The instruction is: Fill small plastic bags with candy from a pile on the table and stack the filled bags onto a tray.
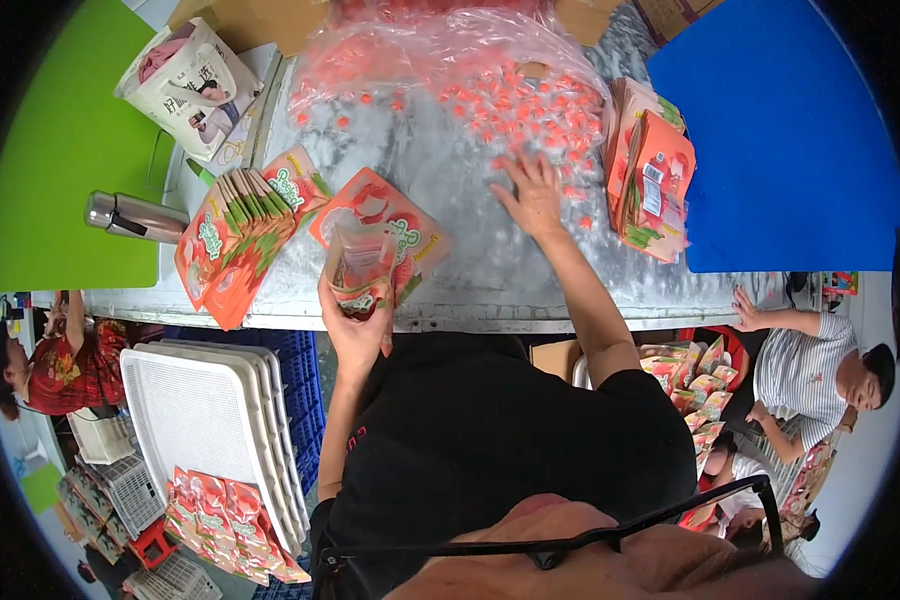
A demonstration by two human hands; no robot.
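My left hand [354, 328] is wrapped round the lower part of an upright pouch [362, 262], whose top gapes open near the table's front edge. A flat red and pink pouch [388, 215] lies just behind it. Farther right, my right hand [532, 192] reaches over the tabletop with its fingers spread, at the near edge of a heap of small red wrapped pieces [515, 105]. Its fingertips touch or hover over the nearest pieces; which of the two I cannot tell. Clear plastic sheeting [420, 60] covers the back of the heap.
Fanned pouches [245, 225] lie left beside a steel flask [135, 215] and a white bag [190, 90]. More pouches [650, 175] are stacked right, against a blue panel [780, 140]. White trays [195, 390] stand below left. Co-workers [810, 370] are at both sides.
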